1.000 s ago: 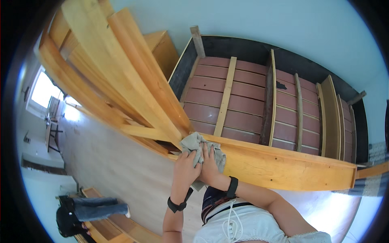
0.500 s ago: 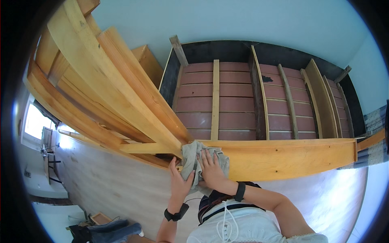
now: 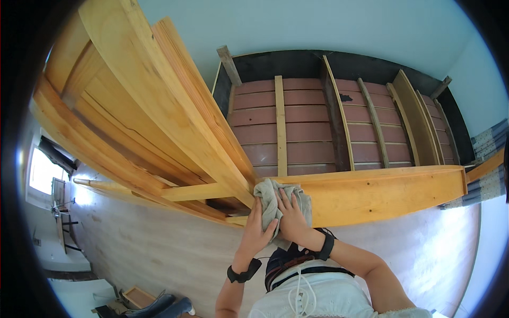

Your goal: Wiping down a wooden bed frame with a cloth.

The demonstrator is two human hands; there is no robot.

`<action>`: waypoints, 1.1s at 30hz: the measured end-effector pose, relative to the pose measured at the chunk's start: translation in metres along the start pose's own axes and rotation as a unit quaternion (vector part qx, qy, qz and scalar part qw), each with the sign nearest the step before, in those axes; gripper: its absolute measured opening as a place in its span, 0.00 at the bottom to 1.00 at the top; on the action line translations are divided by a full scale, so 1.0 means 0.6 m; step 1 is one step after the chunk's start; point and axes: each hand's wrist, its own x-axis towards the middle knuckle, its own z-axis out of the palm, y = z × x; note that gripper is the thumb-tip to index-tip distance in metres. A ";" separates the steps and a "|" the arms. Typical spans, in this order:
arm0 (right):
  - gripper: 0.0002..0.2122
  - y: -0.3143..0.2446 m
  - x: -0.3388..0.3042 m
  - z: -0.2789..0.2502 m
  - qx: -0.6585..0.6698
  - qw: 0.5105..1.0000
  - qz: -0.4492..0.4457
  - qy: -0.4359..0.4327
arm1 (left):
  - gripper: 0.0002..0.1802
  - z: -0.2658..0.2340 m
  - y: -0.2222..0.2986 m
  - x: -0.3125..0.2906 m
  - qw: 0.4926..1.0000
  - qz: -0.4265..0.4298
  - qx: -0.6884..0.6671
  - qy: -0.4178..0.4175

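A crumpled grey-green cloth (image 3: 268, 192) lies against the left end of a varnished wooden bed rail (image 3: 371, 196), where the rail meets an upright wooden post (image 3: 212, 143). My right hand (image 3: 293, 218) holds the cloth from above, its fingers pressing the cloth onto the rail. My left hand (image 3: 257, 233) holds the cloth's left edge beside the post, thumb on the near side of the cloth and fingers pointing up. Part of the cloth hangs below between both hands. Its underside is hidden.
Behind the rail is a bed frame with reddish slats (image 3: 307, 130), wooden dividers (image 3: 336, 111) and a dark back board (image 3: 275, 66). Panelled wooden furniture (image 3: 122, 138) rises at the left. A patterned curtain (image 3: 485, 146) hangs at the right. Dark clothing (image 3: 159, 307) lies lower left.
Both hands and the cloth have shifted slightly right and up in the picture. The whole view has tilted a little too. The cloth stays under my hands at the rail's left end.
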 end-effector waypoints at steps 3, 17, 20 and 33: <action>0.35 0.010 0.000 0.018 -0.008 1.000 0.000 0.012 | 0.45 0.007 0.003 0.005 1.000 -0.018 0.011 -0.022; 0.37 0.048 -0.022 0.046 0.213 0.966 -0.028 0.145 | 0.50 0.052 0.043 0.028 0.991 -0.065 0.098 -0.066; 0.37 0.062 -0.034 0.041 0.221 0.962 -0.038 0.159 | 0.51 0.065 0.048 0.028 0.992 -0.072 0.072 -0.075; 0.33 0.218 -0.158 0.082 0.262 0.943 -0.028 0.202 | 0.55 0.222 0.135 0.070 0.985 -0.006 0.095 -0.141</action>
